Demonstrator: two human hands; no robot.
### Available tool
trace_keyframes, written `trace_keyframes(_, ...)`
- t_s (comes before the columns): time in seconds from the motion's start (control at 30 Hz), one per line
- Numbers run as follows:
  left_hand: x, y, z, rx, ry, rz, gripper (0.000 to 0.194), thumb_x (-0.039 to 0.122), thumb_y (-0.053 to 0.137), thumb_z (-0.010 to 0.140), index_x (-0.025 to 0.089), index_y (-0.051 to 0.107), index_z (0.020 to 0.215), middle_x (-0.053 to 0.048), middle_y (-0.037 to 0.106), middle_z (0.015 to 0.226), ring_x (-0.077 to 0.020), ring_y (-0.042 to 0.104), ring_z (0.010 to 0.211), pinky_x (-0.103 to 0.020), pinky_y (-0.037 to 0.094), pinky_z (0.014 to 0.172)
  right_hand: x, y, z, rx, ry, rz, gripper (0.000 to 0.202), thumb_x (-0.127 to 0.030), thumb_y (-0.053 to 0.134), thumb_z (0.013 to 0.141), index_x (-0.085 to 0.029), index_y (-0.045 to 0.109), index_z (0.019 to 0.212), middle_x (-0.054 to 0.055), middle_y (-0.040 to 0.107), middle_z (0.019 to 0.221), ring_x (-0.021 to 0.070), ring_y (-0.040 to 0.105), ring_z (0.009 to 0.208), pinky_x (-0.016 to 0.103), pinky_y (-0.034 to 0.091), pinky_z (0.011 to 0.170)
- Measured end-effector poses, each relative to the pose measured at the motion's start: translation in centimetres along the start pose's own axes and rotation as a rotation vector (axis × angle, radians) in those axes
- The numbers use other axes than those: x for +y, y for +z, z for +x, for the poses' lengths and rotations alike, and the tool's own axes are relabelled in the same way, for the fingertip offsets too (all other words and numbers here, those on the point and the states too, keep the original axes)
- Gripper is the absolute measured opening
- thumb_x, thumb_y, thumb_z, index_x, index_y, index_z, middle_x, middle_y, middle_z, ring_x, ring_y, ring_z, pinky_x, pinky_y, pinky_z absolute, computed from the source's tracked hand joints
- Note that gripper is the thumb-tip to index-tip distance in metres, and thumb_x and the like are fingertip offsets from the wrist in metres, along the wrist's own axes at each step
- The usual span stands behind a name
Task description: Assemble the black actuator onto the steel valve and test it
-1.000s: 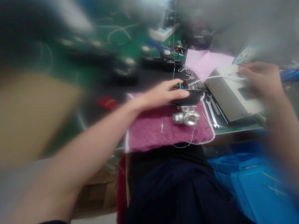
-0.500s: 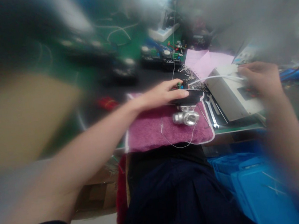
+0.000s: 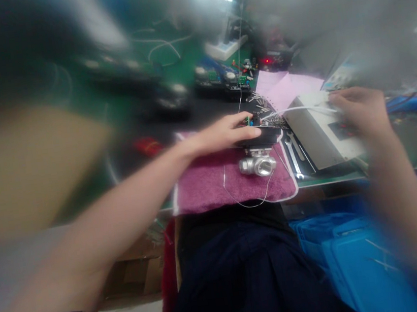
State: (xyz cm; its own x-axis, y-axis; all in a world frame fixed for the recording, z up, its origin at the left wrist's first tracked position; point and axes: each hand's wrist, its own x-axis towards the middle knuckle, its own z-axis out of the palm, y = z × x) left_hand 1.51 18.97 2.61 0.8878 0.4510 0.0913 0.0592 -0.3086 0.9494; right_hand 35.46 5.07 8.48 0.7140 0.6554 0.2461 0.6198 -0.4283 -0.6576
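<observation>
My left hand grips a black device with small green and blue parts on top. Below the device is a silver metal valve body, over a purple cloth. From the device a white cable runs right to my right hand, whose closed fingers are near the top of a grey-white box. What those fingertips hold is blurred. A thin wire loops over the cloth's front edge.
Wrenches lie between cloth and box. Small metal pins and pink papers are behind. More circuit-board units stand at the back. Blue bins sit below the table edge at right.
The whole view has shifted slightly. A red light now shows at the back. Both hands keep about the same places relative to the device and box.
</observation>
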Motion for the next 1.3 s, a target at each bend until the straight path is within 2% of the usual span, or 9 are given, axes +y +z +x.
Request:
trace_keyframes(0.3,0.0,0.0,0.1,-0.013,0.001,-0.008,0.064,0.058,0.064,0.087,0.016,0.064,0.135,-0.014,0.069,0.134,-0.0337,0.062,0.127,-0.048,0.046,0.112,-0.1,0.0,-0.4,-0.003,-0.002,-0.007,0.039,-0.040,0.079,0.078,-0.014,0.084,0.107,0.004,0.066,0.061,0.0127,0.051,0.039,0.022,0.038,0.031)
trace_keyframes(0.47,0.0,0.1,0.0,-0.006,0.001,-0.004,0.065,0.061,0.065,0.086,0.016,0.064,0.134,-0.014,0.069,0.134,-0.0330,0.063,0.126,-0.047,0.047,0.112,-0.1,-0.1,-0.3,-0.005,-0.016,-0.017,0.038,-0.039,0.079,0.078,-0.014,0.084,0.107,0.006,0.071,0.068,0.0116,0.052,0.042,0.020,0.038,0.032)
trace_keyframes(0.9,0.0,0.0,0.0,-0.019,0.013,0.002,0.065,0.062,0.063,0.087,0.018,0.064,0.135,-0.013,0.069,0.135,-0.0328,0.062,0.128,-0.047,0.046,0.113,1.6,-0.2,0.8,-0.028,-0.059,0.044,0.038,-0.041,0.083,0.075,-0.014,0.084,0.103,0.007,0.073,0.069,0.0136,0.059,0.050,0.020,0.045,0.039)
trace_keyframes(1.17,-0.1,0.2,0.3,-0.053,0.082,-0.037,0.058,0.061,0.063,0.091,0.017,0.065,0.129,-0.010,0.071,0.127,-0.0272,0.067,0.114,-0.040,0.048,0.101,1.4,-0.3,0.6,-0.042,-0.031,0.031,0.037,-0.043,0.083,0.075,-0.017,0.084,0.101,0.007,0.072,0.068,0.0150,0.058,0.047,0.022,0.044,0.035)
trace_keyframes(1.3,-0.2,0.2,0.2,-0.056,0.063,-0.031,0.059,0.061,0.063,0.090,0.018,0.065,0.130,-0.011,0.071,0.130,-0.0277,0.067,0.117,-0.041,0.048,0.104,1.9,-0.3,0.7,-0.055,-0.030,0.042,0.037,-0.044,0.082,0.076,-0.018,0.083,0.103,0.007,0.073,0.070,0.0161,0.058,0.046,0.024,0.045,0.035)
